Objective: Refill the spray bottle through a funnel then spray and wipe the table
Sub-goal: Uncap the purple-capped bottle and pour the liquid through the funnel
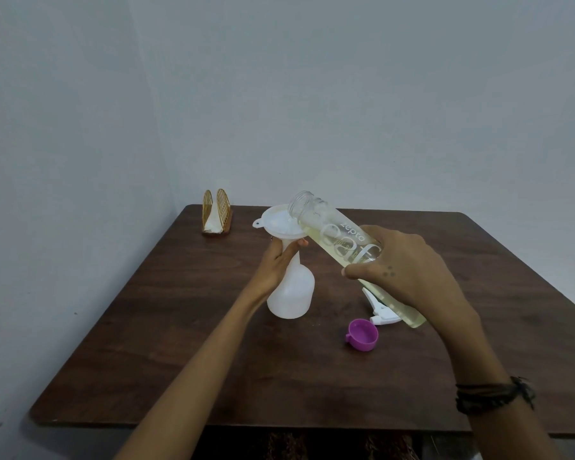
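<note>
A white translucent spray bottle (292, 293) stands upright on the dark wooden table (180, 343), with a white funnel (279, 224) set in its neck. My left hand (279, 260) grips the neck just under the funnel. My right hand (402, 270) holds a clear glass bottle (342, 240) of pale yellow liquid, tilted so that its open mouth hangs over the funnel. The white spray head (379, 312) lies on the table behind my right hand, partly hidden.
A purple cap (362, 334) lies upside down on the table to the right of the spray bottle. A gold wire napkin holder (216, 212) with white tissue stands at the far left corner by the wall. The table's near edge is close to me.
</note>
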Motion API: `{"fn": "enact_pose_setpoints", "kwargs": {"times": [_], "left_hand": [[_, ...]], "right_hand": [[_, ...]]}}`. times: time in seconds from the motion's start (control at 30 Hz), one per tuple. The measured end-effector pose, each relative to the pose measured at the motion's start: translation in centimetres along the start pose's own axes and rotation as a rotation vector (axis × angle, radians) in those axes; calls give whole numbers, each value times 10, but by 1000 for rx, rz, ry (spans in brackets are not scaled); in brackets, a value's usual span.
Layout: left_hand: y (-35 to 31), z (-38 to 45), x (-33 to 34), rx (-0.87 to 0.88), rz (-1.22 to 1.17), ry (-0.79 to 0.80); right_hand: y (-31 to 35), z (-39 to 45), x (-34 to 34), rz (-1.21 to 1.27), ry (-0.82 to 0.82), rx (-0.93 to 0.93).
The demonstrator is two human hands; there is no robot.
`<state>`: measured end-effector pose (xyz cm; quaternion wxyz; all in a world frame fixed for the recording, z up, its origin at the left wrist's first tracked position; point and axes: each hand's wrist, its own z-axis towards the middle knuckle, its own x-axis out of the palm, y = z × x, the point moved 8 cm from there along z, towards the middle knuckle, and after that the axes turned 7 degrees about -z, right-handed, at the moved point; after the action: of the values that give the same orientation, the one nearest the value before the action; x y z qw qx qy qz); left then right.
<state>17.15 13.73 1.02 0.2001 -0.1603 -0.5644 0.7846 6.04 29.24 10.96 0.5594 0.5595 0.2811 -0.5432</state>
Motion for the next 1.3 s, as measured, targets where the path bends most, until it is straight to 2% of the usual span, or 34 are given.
{"fn": "enact_pose_setpoints", "kwargs": {"times": [1.3], "left_hand": [[-1, -1, -1, -16, -6, -2]], "right_hand": [[7, 0, -6, -61, -5, -10]]}}
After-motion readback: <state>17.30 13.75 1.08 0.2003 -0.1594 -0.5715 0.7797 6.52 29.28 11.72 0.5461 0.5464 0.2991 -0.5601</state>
